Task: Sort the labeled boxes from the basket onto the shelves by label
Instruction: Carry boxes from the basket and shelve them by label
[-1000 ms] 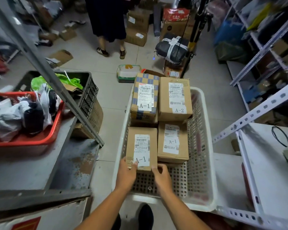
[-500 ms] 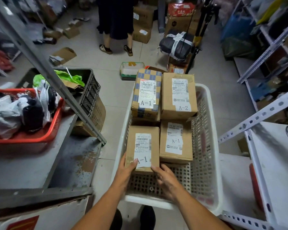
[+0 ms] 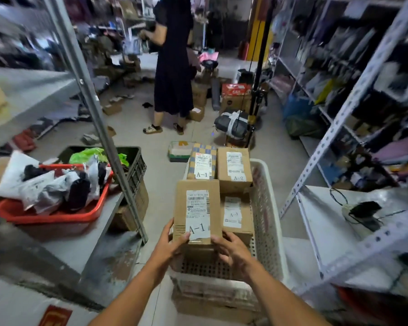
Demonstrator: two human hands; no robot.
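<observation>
Head view, single frame.

Item: brown cardboard box with white shipping label marked "A-1" [image 3: 197, 211]. Held at its near end between both hands, raised above the white perforated plastic basket [image 3: 267, 222], label facing up.

Left hand [image 3: 169, 249]: grips the near left corner of the held box; thumb lies on the top face at the label's edge, fingers curl underneath.

Right hand [image 3: 232, 251]: grips the near right corner; fingers clamped on the box edge, thumb on top.

Contents of the basket:
- checked blue-and-tan box labelled "A-1" [image 3: 201, 164], far left;
- plain brown box labelled "A-2" [image 3: 234, 168], far right, touching the checked box;
- lower brown box with white label [image 3: 234, 215], just beside the held box on its right, its marking too blurred to read.

Left side: grey metal shelf surface [image 3: 85, 241] carrying a red plastic tub [image 3: 52, 216] filled with white and black bagged parcels. Behind it, a black plastic crate [image 3: 137, 168] with green bags inside, standing on the floor.

Right side: white slotted-angle metal shelving [image 3: 339, 114], its lower white shelf bearing a black cable and small black device [image 3: 363, 208].

Background: a person in a dark dress [image 3: 173, 67] stands on the grey floor among scattered cartons. A black wrapped bundle [image 3: 232, 124] lies near a black pole.
</observation>
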